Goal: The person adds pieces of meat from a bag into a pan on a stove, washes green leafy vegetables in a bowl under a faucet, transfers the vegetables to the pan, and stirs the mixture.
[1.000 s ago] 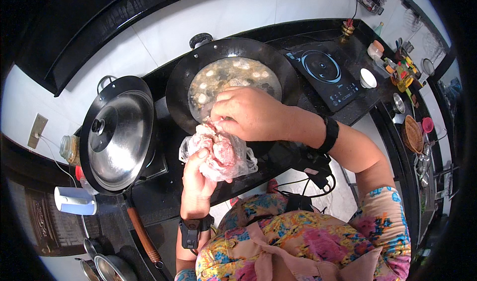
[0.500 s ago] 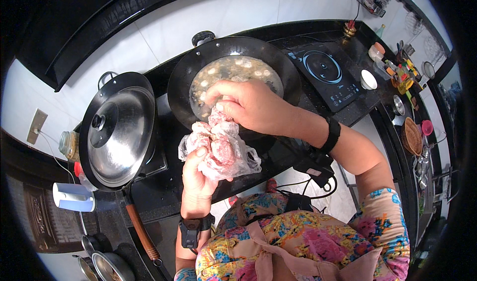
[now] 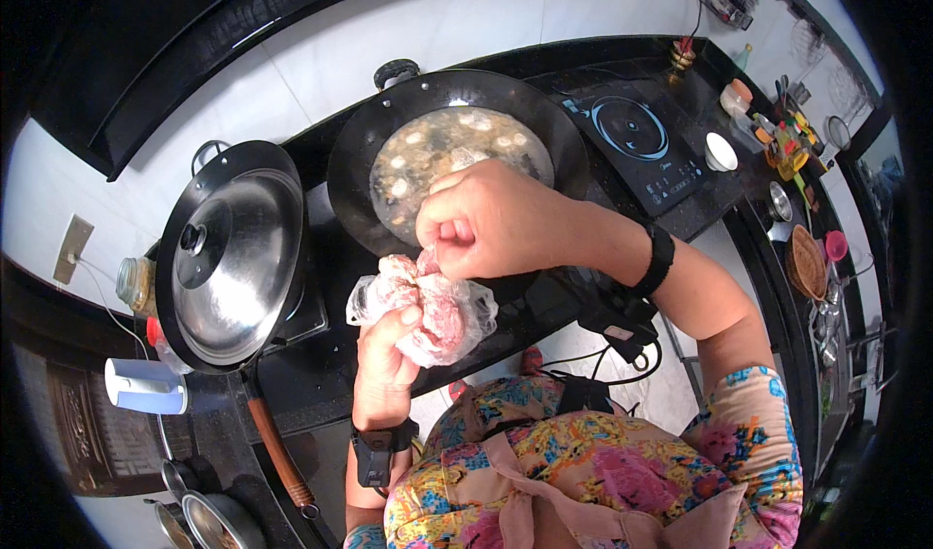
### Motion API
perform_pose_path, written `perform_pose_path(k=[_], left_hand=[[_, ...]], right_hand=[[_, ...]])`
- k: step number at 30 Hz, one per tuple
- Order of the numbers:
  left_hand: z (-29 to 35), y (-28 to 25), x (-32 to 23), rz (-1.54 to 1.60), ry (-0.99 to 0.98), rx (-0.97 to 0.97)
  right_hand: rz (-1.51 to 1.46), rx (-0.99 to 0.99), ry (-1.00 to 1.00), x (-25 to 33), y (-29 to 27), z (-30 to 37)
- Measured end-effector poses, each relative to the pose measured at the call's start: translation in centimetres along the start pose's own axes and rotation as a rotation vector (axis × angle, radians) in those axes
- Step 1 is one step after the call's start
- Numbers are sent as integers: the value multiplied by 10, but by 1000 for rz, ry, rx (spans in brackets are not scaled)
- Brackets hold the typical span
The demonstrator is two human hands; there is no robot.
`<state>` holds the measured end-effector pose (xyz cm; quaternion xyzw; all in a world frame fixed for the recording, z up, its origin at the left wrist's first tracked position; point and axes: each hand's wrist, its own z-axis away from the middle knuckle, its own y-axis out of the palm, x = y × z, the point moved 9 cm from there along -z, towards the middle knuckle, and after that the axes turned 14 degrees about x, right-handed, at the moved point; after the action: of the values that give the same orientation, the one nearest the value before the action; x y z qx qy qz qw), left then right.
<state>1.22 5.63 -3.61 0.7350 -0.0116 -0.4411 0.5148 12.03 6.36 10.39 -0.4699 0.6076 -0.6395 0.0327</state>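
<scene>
My left hand (image 3: 387, 360) grips a clear plastic bag (image 3: 473, 327) from below, its thumb pressed on the raw pinkish meat (image 3: 435, 318) that bulges from the opening. Just above the bag, my right hand (image 3: 486, 221) has its fingers curled in a pinch on a small piece of the meat at the top of the lump. Both hands are over the near rim of a large black wok (image 3: 352, 175). Cloudy soup (image 3: 418, 155) with pale round pieces and darker bits fills the wok's middle, partly hidden behind my right hand.
A second wok under a domed metal lid (image 3: 228, 267) stands left, its wooden handle (image 3: 277, 452) pointing toward me. Right of the soup is a flat induction cooktop (image 3: 632, 131) with a white bowl (image 3: 720, 153) beside it. A glass jar (image 3: 136, 285) and white-blue container (image 3: 146, 386) sit far left.
My right hand has drawn back slightly toward me and right, its fingers curling tighter. The bag of meat has dropped a little lower and tilted in my left hand.
</scene>
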Motion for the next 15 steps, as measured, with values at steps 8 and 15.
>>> perform_pose_path(k=[8, 15], left_hand=[[-3, 5, -7, 67, 74, 58], [-5, 7, -6, 151, 93, 82]], right_hand=[[-683, -79, 444, -94, 1, 18], [211, 141, 409, -120, 5, 14]])
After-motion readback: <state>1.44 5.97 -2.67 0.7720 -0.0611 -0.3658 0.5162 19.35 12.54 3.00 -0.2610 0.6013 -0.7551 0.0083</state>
